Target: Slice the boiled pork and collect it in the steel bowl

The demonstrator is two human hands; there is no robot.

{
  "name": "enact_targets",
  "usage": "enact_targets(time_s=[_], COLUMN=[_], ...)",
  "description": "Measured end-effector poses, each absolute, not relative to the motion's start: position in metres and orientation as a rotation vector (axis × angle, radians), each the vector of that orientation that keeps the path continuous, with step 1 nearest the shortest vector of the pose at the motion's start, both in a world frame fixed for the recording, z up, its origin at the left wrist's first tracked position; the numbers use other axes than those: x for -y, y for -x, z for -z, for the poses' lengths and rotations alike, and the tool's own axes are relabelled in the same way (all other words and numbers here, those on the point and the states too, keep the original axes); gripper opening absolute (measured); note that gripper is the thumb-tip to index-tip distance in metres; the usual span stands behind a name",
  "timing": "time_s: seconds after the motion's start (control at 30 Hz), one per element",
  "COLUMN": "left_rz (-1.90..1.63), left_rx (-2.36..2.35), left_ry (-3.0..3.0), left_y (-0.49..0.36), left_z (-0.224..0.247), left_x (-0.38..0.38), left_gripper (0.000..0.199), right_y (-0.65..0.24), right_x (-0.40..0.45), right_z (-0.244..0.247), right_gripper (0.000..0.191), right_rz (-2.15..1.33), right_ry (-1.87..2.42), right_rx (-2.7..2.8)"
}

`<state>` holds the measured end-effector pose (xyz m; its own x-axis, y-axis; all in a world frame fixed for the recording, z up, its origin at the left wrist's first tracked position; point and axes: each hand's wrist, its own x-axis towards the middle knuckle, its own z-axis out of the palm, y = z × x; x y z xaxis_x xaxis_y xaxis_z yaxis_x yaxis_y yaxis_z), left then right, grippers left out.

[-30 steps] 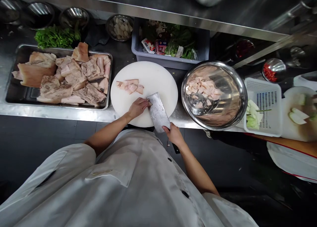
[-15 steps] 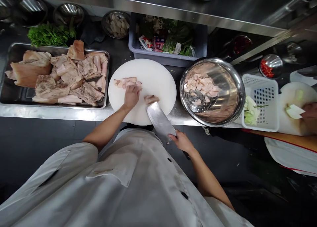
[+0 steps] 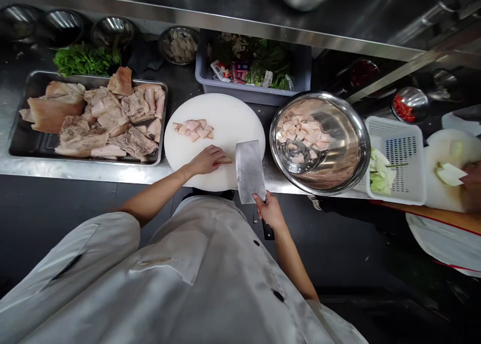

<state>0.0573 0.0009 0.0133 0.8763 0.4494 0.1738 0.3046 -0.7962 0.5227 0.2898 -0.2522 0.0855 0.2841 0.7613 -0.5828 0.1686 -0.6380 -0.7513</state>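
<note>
On the round white cutting board (image 3: 225, 113) lies a small heap of cut pork (image 3: 193, 128), at its left. My left hand (image 3: 208, 159) is over the board's front part, its curled fingers on a small strip of meat (image 3: 225, 160) that is mostly hidden under them. My right hand (image 3: 269, 211) grips the handle of a cleaver (image 3: 250, 168). The broad blade lies over the board's right edge, just right of the strip and apart from it. Sliced pork (image 3: 306, 132) fills part of a large steel bowl (image 3: 358, 138) at the right.
A steel tray (image 3: 22, 138) of large cooked pork pieces stands at the left, with green herbs (image 3: 84, 58) behind. A grey bin (image 3: 248, 89) sits behind the board. At the right are a white basket (image 3: 415, 168) and another person's hand (image 3: 473, 184). A steel shelf (image 3: 225, 21) hangs above.
My left hand has left the pork heap and come right and nearer me, to the strip. The cleaver has swung more upright and shifted right, its blade no longer at the strip.
</note>
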Motion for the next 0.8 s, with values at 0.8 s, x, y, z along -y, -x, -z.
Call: enact_targets(time_s=[0.8], left_rz=[-0.760], left_rx=[-0.711], left_ry=[-2.535], left_y=[-0.035], left_z=[0.010], left_x=[0.022], left_gripper=[0.022], right_y=[-0.240], right_x=[0.198], right_z=[-0.091], right_gripper=[0.026], right_rz=[-1.151], right_ry=[2.486], right_rx=[1.481])
